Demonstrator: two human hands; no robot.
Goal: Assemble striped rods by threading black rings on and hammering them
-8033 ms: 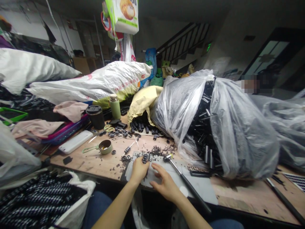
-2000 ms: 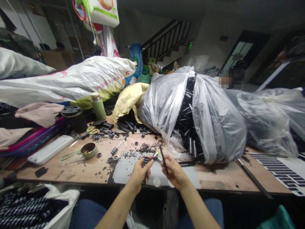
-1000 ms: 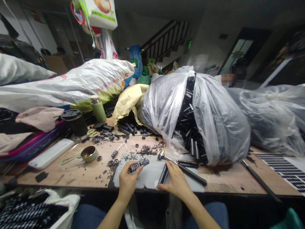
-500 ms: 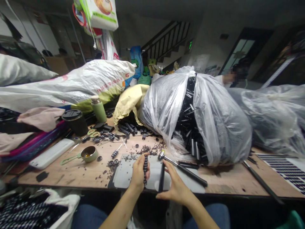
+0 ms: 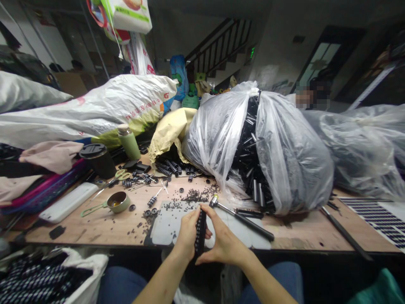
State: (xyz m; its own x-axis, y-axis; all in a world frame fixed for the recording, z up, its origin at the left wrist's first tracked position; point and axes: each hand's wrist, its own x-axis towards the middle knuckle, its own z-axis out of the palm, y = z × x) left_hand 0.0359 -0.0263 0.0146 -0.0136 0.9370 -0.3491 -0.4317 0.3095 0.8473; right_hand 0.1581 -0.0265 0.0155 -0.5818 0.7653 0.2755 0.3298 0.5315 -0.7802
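Observation:
Close together over the front edge of the grey mat point(image 5: 161, 226), both my hands are closed on work. My left hand point(image 5: 186, 234) grips a slim dark stick with rows of pale squares point(image 5: 197, 236). In my right hand point(image 5: 226, 240), a plain black strip or tube point(image 5: 201, 230) is held lengthwise between the thumb below and the fingers above. The two pieces lie side by side and appear to touch; fingers hide part of them. A hammer point(image 5: 243, 221) with a black handle rests on the mat just right of my right hand.
Tiny dark pieces point(image 5: 199, 194) are scattered beyond the mat. At the back stands a big clear plastic bag point(image 5: 218, 135) of black tubes. Leftward are a small cup with a handle point(image 5: 117, 202), scissors point(image 5: 122, 175) and a green bottle point(image 5: 129, 143). A person point(image 5: 311, 99) is behind the bags.
My right hand has moved left with the black strip, bringing it against the pale-squared stick in my left hand. The left hand has shifted slightly right. The view has tilted a little.

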